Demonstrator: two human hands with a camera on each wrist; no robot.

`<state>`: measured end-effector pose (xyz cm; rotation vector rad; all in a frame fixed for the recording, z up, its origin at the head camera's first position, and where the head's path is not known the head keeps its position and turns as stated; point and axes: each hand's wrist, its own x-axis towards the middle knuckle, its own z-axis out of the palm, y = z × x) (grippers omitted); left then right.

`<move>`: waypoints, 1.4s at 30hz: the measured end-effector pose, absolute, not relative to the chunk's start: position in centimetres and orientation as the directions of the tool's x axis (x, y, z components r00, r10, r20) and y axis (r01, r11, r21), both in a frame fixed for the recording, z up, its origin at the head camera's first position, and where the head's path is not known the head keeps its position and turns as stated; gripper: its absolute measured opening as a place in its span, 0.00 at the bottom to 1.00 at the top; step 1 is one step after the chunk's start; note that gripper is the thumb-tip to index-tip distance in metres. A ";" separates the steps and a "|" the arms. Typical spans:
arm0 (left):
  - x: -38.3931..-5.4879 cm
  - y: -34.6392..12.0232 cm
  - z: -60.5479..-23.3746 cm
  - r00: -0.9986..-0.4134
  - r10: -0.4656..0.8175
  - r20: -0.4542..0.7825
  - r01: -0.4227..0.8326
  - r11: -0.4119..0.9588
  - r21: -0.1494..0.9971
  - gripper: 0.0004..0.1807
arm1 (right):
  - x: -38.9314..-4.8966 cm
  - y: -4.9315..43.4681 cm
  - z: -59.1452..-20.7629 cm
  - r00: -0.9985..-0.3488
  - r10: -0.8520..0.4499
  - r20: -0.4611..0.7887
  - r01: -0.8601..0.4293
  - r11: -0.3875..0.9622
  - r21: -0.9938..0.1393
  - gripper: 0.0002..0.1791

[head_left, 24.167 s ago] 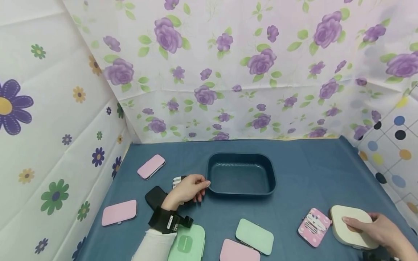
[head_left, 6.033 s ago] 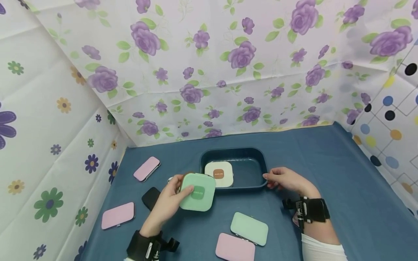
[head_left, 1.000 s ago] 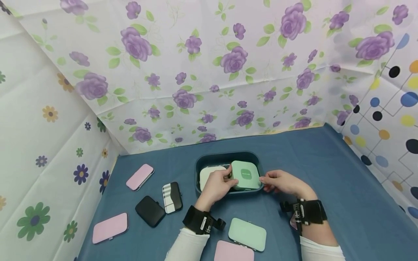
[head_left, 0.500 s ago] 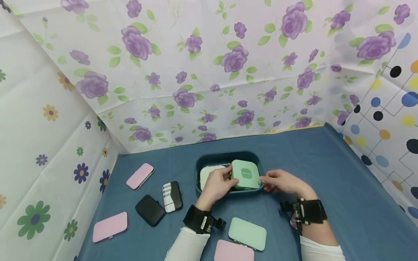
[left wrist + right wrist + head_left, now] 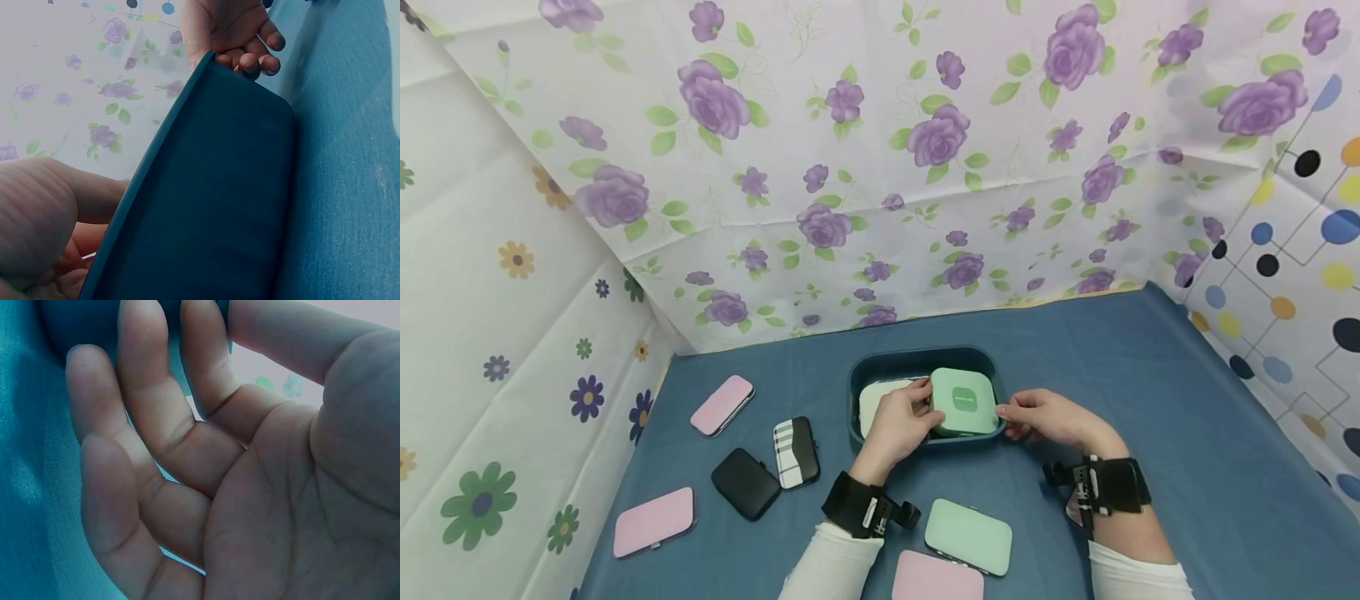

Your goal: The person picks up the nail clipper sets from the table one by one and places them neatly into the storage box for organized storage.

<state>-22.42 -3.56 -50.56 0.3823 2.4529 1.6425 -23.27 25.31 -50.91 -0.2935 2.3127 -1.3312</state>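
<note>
A dark teal tray [image 5: 880, 361] stands at the middle of the table, holding two square manicure cases. The mint-green case [image 5: 966, 398] fills its right side; the cream case [image 5: 877, 395] lies at the left, partly hidden by my left hand [image 5: 898, 423]. That hand holds the green case by its left edge, thumb at the near corner. My right hand [image 5: 1054, 417] pinches the tray's right rim between thumb and index finger, the other fingers loosely curled below. In the left wrist view the tray's outer wall [image 5: 219, 169] hides both cases.
Left of the tray lie a black case [image 5: 746, 484], a black-and-white case [image 5: 796, 452] and pink cases [image 5: 722, 406] [image 5: 654, 522]. In front are a flat green case [image 5: 968, 537] and another pink case [image 5: 937, 577]. A patterned pink case [image 5: 1073, 507] is mostly hidden under the right wrist. Flowered cloth [image 5: 850, 167] backs the table.
Since six seconds ago, the green case has moved from above the tray's left front into its right side. Over the last second, hands and case have hardly moved.
</note>
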 end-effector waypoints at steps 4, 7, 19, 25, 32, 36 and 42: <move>-22.4 -3.7 -50.5 -0.951 0.308 0.007 0.132 0.385 0.913 0.30 | -23.3 25.3 -50.9 -0.874 -0.397 -0.279 0.039 0.514 -0.857 0.22; -22.5 -3.9 -50.5 -0.945 0.328 0.012 0.156 0.416 0.896 0.29 | -23.3 25.3 -50.9 -0.874 -0.399 -0.278 0.038 0.515 -0.857 0.21; -22.6 -4.6 -50.6 -0.913 0.408 -0.017 0.218 0.523 0.824 0.31 | -23.2 25.4 -50.8 -0.871 -0.403 -0.280 0.041 0.509 -0.860 0.21; -22.5 -4.0 -50.5 -0.912 0.411 -0.004 0.264 0.594 0.760 0.36 | -23.2 25.3 -50.8 -0.874 -0.396 -0.282 0.043 0.515 -0.856 0.20; -22.4 -3.8 -50.3 -0.901 0.433 -0.032 0.280 0.637 0.718 0.37 | -23.1 25.1 -50.8 -0.877 -0.384 -0.290 0.053 0.522 -0.851 0.21; -22.6 -3.8 -50.3 -0.893 0.447 -0.053 0.289 0.660 0.693 0.36 | -23.1 25.1 -50.8 -0.876 -0.385 -0.290 0.051 0.524 -0.850 0.21; -22.6 -4.0 -50.2 -0.863 0.501 -0.061 0.353 0.685 0.637 0.31 | -23.2 25.2 -50.7 -0.874 -0.388 -0.293 0.049 0.529 -0.847 0.21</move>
